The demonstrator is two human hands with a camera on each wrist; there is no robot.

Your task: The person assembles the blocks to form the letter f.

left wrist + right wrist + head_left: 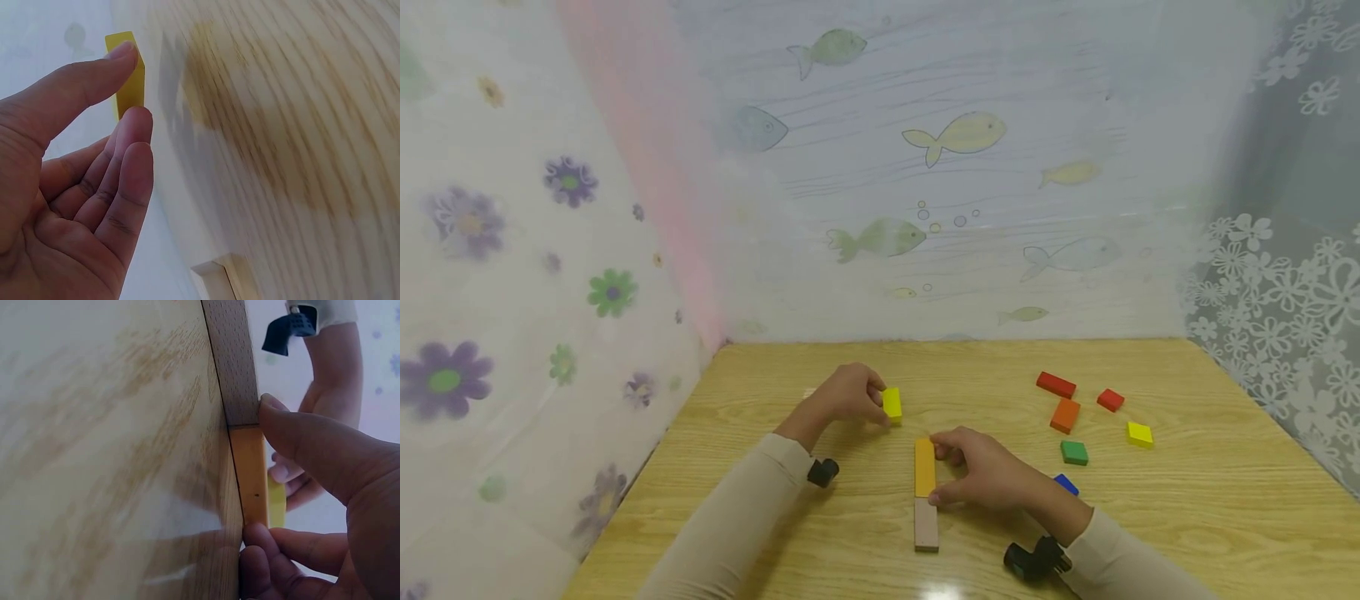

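Note:
My left hand (850,395) pinches a yellow block (892,406) between thumb and fingertips. In the left wrist view this block (132,90) stands upright in the grip, its shadow on the wood beside it. An orange-yellow oblong block (925,468) lies end to end with a greyish-brown wooden block (927,525), forming a straight line. My right hand (988,473) holds the orange-yellow block from its right side. Seen from the right wrist, the thumb (294,431) is at the joint of the two blocks and the fingertips (257,540) are at the far end.
On the right lie a long red block (1056,384), a small red block (1110,400), an orange block (1064,416), a yellow block (1139,434), a green block (1074,452) and a partly hidden blue block (1066,484). Pale wooden blocks (228,278) sit behind the left hand.

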